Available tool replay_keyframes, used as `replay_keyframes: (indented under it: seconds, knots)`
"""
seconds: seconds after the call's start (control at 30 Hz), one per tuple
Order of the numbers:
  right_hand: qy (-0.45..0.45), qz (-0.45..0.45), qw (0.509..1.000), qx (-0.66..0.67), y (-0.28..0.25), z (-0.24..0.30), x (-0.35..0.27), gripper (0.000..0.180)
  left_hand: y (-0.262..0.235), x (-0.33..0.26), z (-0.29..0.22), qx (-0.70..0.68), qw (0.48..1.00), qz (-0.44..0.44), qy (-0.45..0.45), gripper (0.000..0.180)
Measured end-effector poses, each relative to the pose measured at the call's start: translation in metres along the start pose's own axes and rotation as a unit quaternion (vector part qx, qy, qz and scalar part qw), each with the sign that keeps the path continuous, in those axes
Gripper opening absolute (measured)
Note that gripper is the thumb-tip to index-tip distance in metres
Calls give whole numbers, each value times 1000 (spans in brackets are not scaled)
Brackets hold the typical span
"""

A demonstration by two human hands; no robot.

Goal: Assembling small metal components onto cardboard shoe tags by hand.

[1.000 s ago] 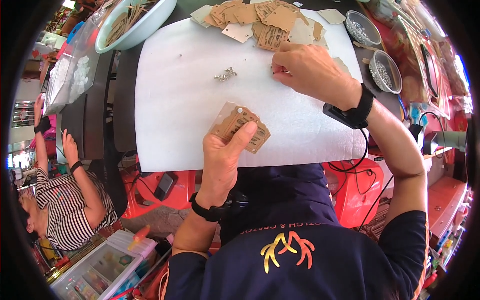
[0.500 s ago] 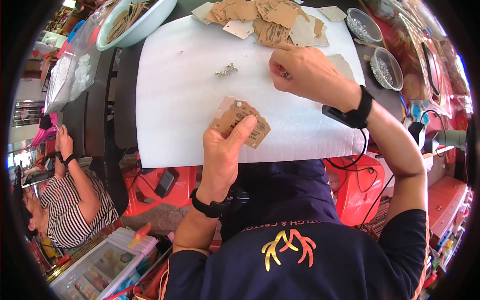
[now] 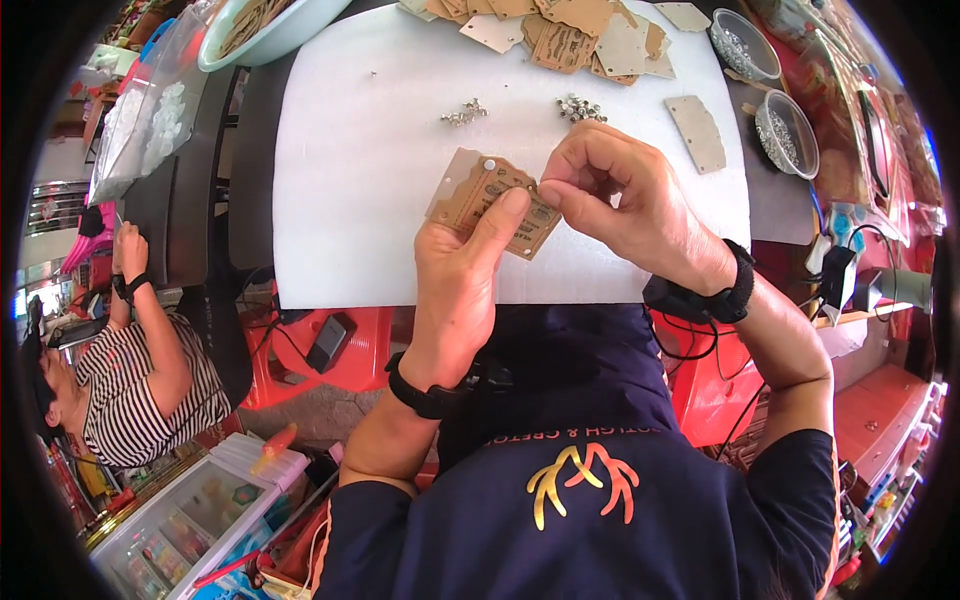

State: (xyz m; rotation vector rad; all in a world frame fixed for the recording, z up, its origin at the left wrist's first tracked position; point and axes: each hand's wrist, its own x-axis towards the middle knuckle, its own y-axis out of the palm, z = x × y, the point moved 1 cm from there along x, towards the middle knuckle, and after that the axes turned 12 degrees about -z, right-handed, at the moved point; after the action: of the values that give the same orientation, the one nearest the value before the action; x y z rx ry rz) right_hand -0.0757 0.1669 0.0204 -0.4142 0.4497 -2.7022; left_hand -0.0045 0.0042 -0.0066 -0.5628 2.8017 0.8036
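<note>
My left hand (image 3: 455, 275) pinches a small stack of brown card tags (image 3: 492, 202) over the near part of the white sheet (image 3: 350, 180), thumb lying across the face of the top tag; I can make out at least two tags in the stack, though the exact count is hidden by my thumb, and one silver stud shows near its upper corner. My right hand (image 3: 625, 195) meets the stack at its right edge, fingertips closed together as if around something tiny, but I cannot tell what, if anything, is between them. Each wrist wears one black band, two in all. Just beyond my right knuckles lies one little heap of silver studs (image 3: 581, 107), and to its left a second, smaller heap (image 3: 465, 113), so two heaps on the sheet. To the right of my hand one single tag (image 3: 697, 133) lies flat by itself. Farther off, at the sheet's far edge, is a loose pile of tags (image 3: 570, 30), too overlapped to count. On the right past the sheet stand two clear bowls (image 3: 787, 133) holding small metal bits. At far left sits one pale basin (image 3: 262, 35). Off to my left, one person in a striped top (image 3: 130, 400) sits lower down.
</note>
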Motion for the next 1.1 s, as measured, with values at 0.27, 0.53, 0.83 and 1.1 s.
replay_keyframes:
  seconds: [0.27,0.53,0.83,1.1]
  knots:
    - [-147,-95,980,-90,2,7,-10,12,3,-3,0,1,1000,5,2,23]
    - [44,-70,997,10,-5,2,-10,11,1,-4,-3,-18,999,31,5,24]
    - [-54,-33,986,-152,-24,-16,9,11,-32,14,-26,-16,997,-39,67,30]
    - [-106,34,939,-324,-30,-15,23,10,-38,10,-30,-10,997,-55,55,30]
